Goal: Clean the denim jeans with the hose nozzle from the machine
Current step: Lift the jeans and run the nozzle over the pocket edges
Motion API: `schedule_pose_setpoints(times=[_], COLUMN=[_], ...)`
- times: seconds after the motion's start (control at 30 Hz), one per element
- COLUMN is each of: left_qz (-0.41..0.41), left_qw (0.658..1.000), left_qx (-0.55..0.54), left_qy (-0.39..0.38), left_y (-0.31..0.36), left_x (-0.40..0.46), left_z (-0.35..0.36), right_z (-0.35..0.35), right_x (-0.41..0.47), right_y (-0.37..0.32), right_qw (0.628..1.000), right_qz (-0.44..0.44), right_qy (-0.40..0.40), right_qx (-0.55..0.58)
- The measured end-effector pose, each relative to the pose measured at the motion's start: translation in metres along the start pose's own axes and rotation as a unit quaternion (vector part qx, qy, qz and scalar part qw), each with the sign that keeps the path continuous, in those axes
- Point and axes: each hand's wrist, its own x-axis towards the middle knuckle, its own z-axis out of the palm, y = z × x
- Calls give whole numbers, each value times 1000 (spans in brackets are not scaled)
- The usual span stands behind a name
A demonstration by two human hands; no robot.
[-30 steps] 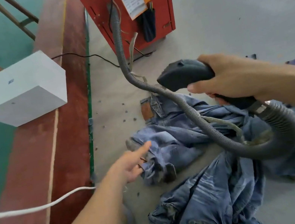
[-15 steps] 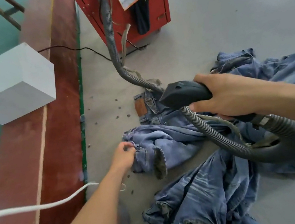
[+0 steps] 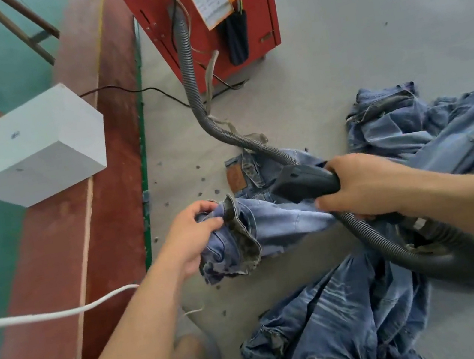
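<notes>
Left hand [image 3: 191, 241] bunches the jeans [image 3: 269, 224] hem, right hand [image 3: 366, 185] grips the nozzle [image 3: 302, 182]; next, nozzle onto cloth.

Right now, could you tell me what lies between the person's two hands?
In the head view, a jeans leg spans the gap: the left hand grips its dirty cuff, and the right hand holds the hose nozzle just above the fabric.

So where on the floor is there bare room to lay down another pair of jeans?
Bare concrete lies right of the red machine, above the jeans pile. A narrower strip runs between the red ledge and the jeans. It is crowded around both hands, where hose and denim overlap.
</notes>
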Motion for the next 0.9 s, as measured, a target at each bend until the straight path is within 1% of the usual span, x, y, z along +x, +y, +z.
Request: schedule_pose_setpoints(times=[0.03,0.1,0.13,0.17,0.2,0.23,0.27,0.33,0.37,0.4,0.43,0.47,0.5,0.53,0.57,0.63,0.67,0.7,0.73,0.77,0.8,0.83,0.87,0.9], left_qz=[28,103,128,139,142,117,70,-31,-76,-104,-115,-120,-118,-93,-61,-16,-9,-5,-16,-33,-50,-58,-54,-46], left_qw=[1000,989,983,982,985,991,996,989,982,982,989,992,982,968,957,955,960,973,990,999,991,973,956,945], left_qx=[-4,103,132,125,98,52,-1,-115,-151,-141,-81,26,143,234,283,295,277,230,135,8,-120,-224,-287,-323], left_qy=[-11,-18,-11,-3,8,29,52,84,81,64,37,1,-15,-10,2,30,31,28,24,20,9,-5,-21,-36], left_y=[10,21,22,22,21,19,14,1,-8,-14,-20,-26,-35,-42,-47,-47,-44,-39,-33,-27,-19,-13,-7,-2], left_x=[-6,-18,-22,-26,-31,-35,-35,-30,-26,-24,-25,-25,-24,-24,-23,-18,-15,-13,-11,-11,-14,-17,-20,-22], left_z=[-4,-8,-5,2,12,24,35,50,55,57,57,55,51,49,48,42,37,31,25,20,16,14,13,14], right_z=[7,21,27,31,35,38,39,40,39,37,34,31,26,22,17,5,-1,-7,-14,-21,-27,-33,-37,-40], right_x=[-2,-5,-6,-7,-7,-7,-7,-4,-3,-2,-1,0,0,0,-1,-1,-1,-1,-1,-2,-3,-6,-8,-12], right_y=[-1,-8,-13,-18,-22,-26,-27,-25,-22,-19,-17,-15,-13,-11,-9,-7,-7,-8,-9,-11,-11,-11,-9,-7], right_qw=[994,952,931,916,909,909,918,947,964,979,991,998,1000,999,999,996,995,994,993,992,992,991,991,991], right_qz=[43,98,103,100,93,89,89,80,68,53,36,16,-3,-19,-30,-44,-53,-62,-71,-79,-86,-94,-102,-109], right_qy=[2,3,3,4,6,4,-2,-20,-29,-33,-32,-27,-19,-13,-8,14,31,50,66,77,80,79,75,71], right_qx=[99,291,351,389,407,406,386,309,255,192,123,59,8,-25,-45,-71,-78,-78,-73,-64,-54,-45,-40,-44])
